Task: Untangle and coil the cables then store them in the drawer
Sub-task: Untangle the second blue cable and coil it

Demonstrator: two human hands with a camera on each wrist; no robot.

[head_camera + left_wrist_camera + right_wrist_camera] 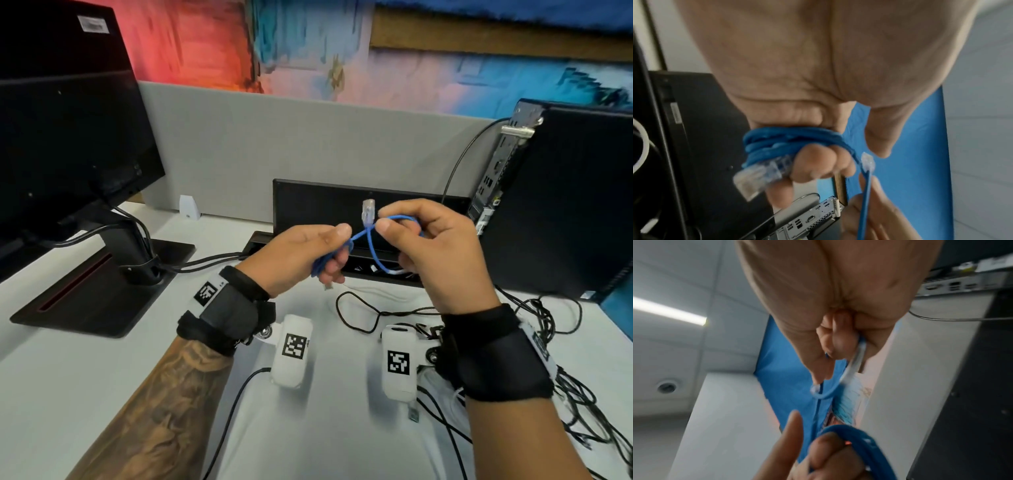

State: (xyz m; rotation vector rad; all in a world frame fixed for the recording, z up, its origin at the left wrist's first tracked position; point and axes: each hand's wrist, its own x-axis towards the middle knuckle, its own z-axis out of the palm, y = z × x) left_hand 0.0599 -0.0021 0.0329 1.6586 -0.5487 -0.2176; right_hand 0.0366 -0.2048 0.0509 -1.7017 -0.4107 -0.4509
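Two white camera pods are being carried under the wrists, nearest to the viewer, above a white desk on which a tangle of black cables is lying at the right, partly under the right forearm. A grey plug of one of them is showing just below the right pod.

Above the desk, a blue network cable is being held between both hands. Several turns of it are being gripped in the curled fingers of the left hand, as a small coil seen in the left wrist view, with one clear plug sticking out beside the fingers. The remaining stretch is being pinched by the thumb and fingers of the right hand, where it is bending into an open loop hanging beneath the hands. The second clear plug is being kept upright between the two thumbs. In the right wrist view the cable is blurred.

Farther back, an open cable tray with a raised black lid is being seen set into the desk. A monitor on its stand is sitting at the left and a black computer tower at the right, both before a grey partition. The drawer is not being shown.
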